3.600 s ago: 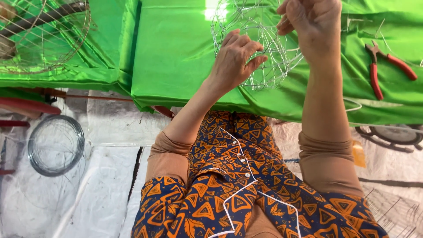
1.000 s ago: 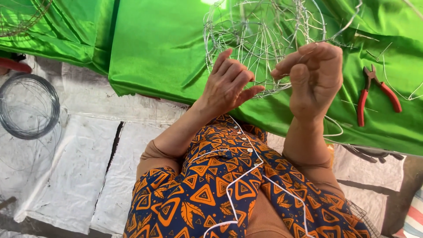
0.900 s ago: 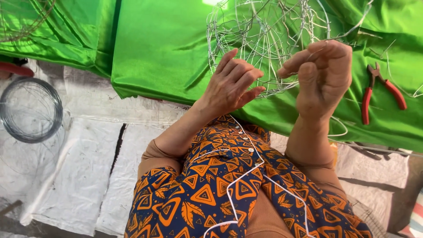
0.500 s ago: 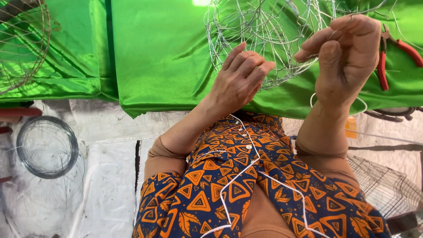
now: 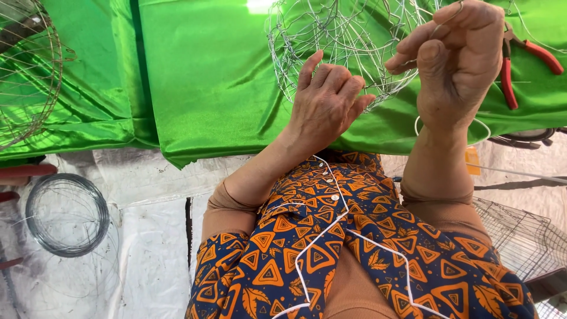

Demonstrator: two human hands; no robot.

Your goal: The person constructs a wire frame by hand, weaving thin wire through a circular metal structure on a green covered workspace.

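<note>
1. Wire basket frame [image 5: 348, 47], a rounded cage of thin silver wire mesh, sits on the green satin cloth [image 5: 207, 77] that covers the worktop, close to the worktop's near edge and right of its middle; its upper part runs out of the top of the view.
2. Left hand [image 5: 328, 103] rests against the lower rim of the frame; its fingers [image 5: 339, 80] are curled narrow, the tips pressed together on a strand of the mesh.
3. Right hand [image 5: 458, 56] is raised at the frame's right side; thumb and forefinger are pinched on a thin loose wire [image 5: 440, 20], the other fingers folded into the palm; a loop of the same thin wire hangs below the wrist, over the cloth's near edge.
4. Red-handled pliers [image 5: 522, 65] lie on the cloth just right of the right hand, near the worktop's right end, apart from both hands.
5. Second wire frame [image 5: 29, 71], rounder and darker, lies on the cloth at the worktop's far left, well apart from the hands.
6. Coil of grey wire [image 5: 66, 214] lies on the white sheeting on the floor, below the worktop's left part.
7. Wire grid piece [image 5: 520, 236] lies on the floor at the lower right, beside the person's patterned orange and blue garment.
</note>
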